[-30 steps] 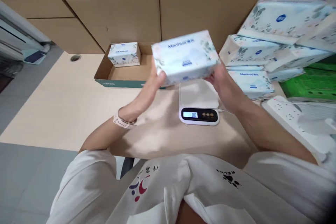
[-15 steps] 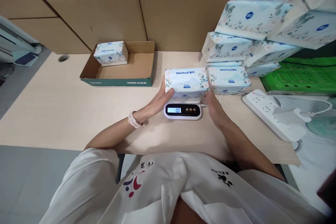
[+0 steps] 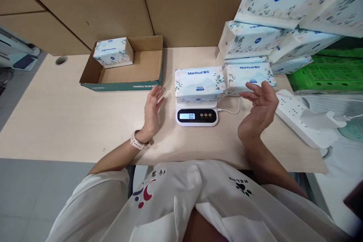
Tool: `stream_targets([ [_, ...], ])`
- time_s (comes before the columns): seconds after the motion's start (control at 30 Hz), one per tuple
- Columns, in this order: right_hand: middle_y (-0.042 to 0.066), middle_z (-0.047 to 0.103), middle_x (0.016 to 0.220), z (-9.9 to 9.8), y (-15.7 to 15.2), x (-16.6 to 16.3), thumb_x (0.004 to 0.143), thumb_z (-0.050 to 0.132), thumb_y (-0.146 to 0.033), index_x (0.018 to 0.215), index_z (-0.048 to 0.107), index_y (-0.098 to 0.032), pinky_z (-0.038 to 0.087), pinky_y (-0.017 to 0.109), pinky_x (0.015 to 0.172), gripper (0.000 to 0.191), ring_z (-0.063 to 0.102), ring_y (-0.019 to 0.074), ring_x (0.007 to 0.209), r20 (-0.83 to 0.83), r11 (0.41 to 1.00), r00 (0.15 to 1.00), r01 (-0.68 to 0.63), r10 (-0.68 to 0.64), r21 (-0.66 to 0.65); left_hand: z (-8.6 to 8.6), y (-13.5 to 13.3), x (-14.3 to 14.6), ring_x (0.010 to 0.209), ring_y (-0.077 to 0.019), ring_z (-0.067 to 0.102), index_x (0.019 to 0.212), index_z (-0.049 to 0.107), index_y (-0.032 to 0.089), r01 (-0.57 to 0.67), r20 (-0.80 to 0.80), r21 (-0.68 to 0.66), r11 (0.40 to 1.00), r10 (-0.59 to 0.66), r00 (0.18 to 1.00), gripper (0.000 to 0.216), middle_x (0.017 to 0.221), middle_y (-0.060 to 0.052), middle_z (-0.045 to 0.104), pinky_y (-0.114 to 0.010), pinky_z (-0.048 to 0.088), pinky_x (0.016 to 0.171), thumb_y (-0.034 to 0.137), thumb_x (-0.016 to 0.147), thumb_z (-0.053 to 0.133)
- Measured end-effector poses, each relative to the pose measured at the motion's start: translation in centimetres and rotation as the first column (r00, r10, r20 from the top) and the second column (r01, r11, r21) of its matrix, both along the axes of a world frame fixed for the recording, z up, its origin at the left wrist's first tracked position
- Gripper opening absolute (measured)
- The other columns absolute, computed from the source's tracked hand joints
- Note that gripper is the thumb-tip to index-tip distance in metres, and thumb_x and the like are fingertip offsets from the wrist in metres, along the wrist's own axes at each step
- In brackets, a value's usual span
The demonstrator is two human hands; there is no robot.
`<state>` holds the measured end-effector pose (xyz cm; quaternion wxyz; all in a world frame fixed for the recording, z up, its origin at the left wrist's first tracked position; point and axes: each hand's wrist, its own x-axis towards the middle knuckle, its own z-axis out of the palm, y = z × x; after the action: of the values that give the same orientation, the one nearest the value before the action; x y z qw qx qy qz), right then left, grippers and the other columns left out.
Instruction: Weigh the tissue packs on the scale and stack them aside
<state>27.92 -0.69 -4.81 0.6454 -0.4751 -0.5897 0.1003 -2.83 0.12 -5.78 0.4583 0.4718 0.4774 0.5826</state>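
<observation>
1. Two spread hands are ours: the left hand (image 3: 152, 115) and the right hand (image 3: 259, 112).
2. Between them, we see the tissue pack (image 3: 200, 83) on the scale (image 3: 197, 117).
3. Beyond our left hand sits a box (image 3: 120, 86).

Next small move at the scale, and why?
I'd probably pause with the bare, open left hand and right hand clear and check the lit rectangular display: the pale-blue, box-shaped floral pack appears to rest on the white rectangular scale, neither hand touches that pack, yet it reads 0.0, so the reading may not have settled.
</observation>
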Motion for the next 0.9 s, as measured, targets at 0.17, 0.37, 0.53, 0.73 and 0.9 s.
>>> stream_targets([
  [0.17,0.012,0.073,0.110,0.1,0.4,-0.7,0.099,0.035,-0.062,0.139,0.062,-0.030,0.061,0.048,0.067,0.058,0.075,0.0290,0.090,-0.100,0.995,0.991,0.092,-0.089,0.027,1.3,-0.6,0.7,0.133,-0.0254,0.071,0.128,0.071,0.029,-0.124,0.057,0.080,0.989,0.119,0.991,0.052,0.144,-0.011,0.072,-0.041,0.060,0.109,0.072,0.099,0.063],
  [0.37,0.002,0.058,0.074,0.4,1.2,-1.1,0.093,0.035,-0.071,0.122,0.063,-0.027,0.036,0.029,0.041,0.060,0.048,0.0171,0.053,-0.265,0.977,0.945,0.210,-0.192,0.041,2.8,-0.5,1.4,0.053,-0.0106,0.058,0.084,0.066,0.021,-0.204,0.163,0.074,0.976,0.190,0.968,0.041,0.067,0.000,0.065,-0.022,0.049,0.051,0.059,0.095,0.075],
  [0.53,0.000,0.056,0.069,0.8,1.1,-1.1,0.095,0.037,-0.063,0.121,0.064,-0.026,0.031,0.025,0.037,0.052,0.045,0.0157,0.050,-0.299,0.982,0.946,0.161,-0.126,0.096,2.8,-0.5,1.4,0.045,-0.0072,0.044,0.074,0.059,0.021,-0.272,0.149,0.022,0.962,0.266,0.952,0.043,0.057,0.004,0.052,-0.019,0.038,0.044,0.052,0.097,0.077],
  [0.73,-0.001,0.058,0.068,1.1,1.0,-1.3,0.092,0.044,-0.064,0.117,0.063,-0.025,0.032,0.025,0.038,0.050,0.047,0.0162,0.050,-0.334,0.984,0.931,0.172,-0.145,0.051,2.9,-0.3,1.3,0.046,-0.0062,0.032,0.064,0.046,0.021,-0.258,0.147,0.050,0.965,0.249,0.957,0.064,0.055,0.007,0.041,-0.020,0.028,0.040,0.067,0.083,0.087],
  [0.9,0.001,0.064,0.072,1.3,0.5,-1.4,0.093,0.044,-0.063,0.113,0.066,-0.024,0.039,0.030,0.043,0.049,0.053,0.0170,0.053,-0.304,0.985,0.938,0.169,-0.166,-0.015,3.0,-0.4,1.2,0.044,-0.0056,0.020,0.057,0.038,0.020,-0.218,0.111,0.027,0.976,0.214,0.971,0.074,0.050,0.008,0.027,-0.022,0.017,0.038,0.074,0.082,0.083],
])
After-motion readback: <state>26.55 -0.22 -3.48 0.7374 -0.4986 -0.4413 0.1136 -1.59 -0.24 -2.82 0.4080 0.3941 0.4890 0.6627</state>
